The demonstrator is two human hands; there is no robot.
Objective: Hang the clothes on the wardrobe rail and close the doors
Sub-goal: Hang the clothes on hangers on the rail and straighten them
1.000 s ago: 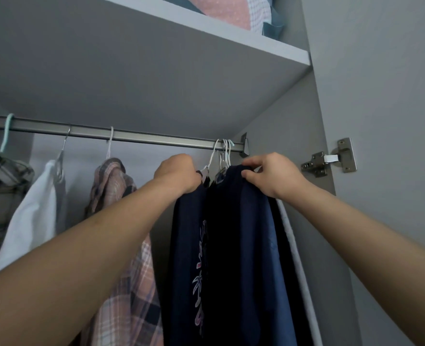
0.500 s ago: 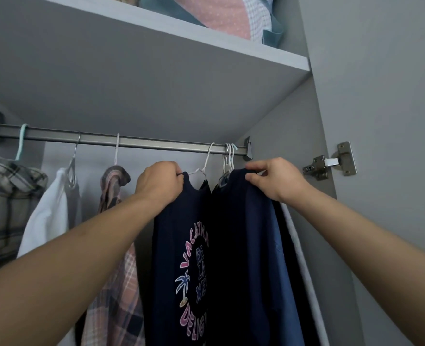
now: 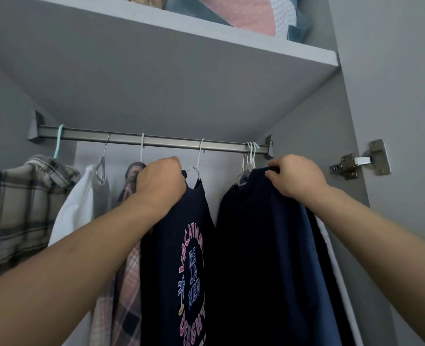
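A grey metal rail (image 3: 171,142) runs across the wardrobe under a shelf. My left hand (image 3: 160,182) grips the shoulder of a navy printed T-shirt (image 3: 179,258) that hangs from a white hanger (image 3: 197,161) hooked on the rail. My right hand (image 3: 297,174) pinches the top of a dark blue garment (image 3: 269,245) hanging among bunched hangers (image 3: 250,156) at the rail's right end. A gap separates the two dark garments.
Left along the rail hang a pink plaid shirt (image 3: 129,283), a white garment (image 3: 74,208) and a grey plaid shirt (image 3: 19,208). The shelf (image 3: 206,58) above holds folded bedding (image 3: 244,13). A door hinge (image 3: 358,161) sits on the right side panel.
My left hand has slid the printed T-shirt and its hanger leftward along the rail, opening a gap from the blue garment. My right hand stayed at the right end.
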